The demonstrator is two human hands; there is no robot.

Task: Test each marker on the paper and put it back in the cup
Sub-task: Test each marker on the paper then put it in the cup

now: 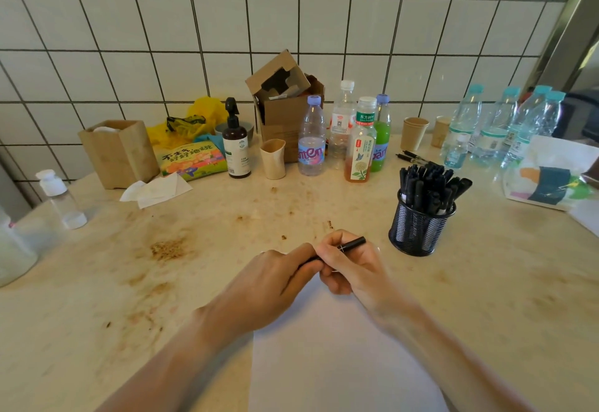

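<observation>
A black marker (353, 244) lies across both my hands above the far edge of the white paper (337, 356). My right hand (350, 265) grips its barrel, and the free end points right towards the cup. My left hand (275, 278) holds the other end, which its fingers hide. The black mesh cup (416, 230) stands to the right of my hands, full of several black markers (428, 186). Whether the marker's cap is on I cannot tell.
The stained counter (146, 282) carries a wooden box (120, 152), a pump bottle (236, 145), a beige cup (273, 158), several drink bottles (343, 139), a cardboard box (285, 103), paper cups (415, 132) and water bottles (505, 126). Two loose pens (411, 156) lie behind the mesh cup.
</observation>
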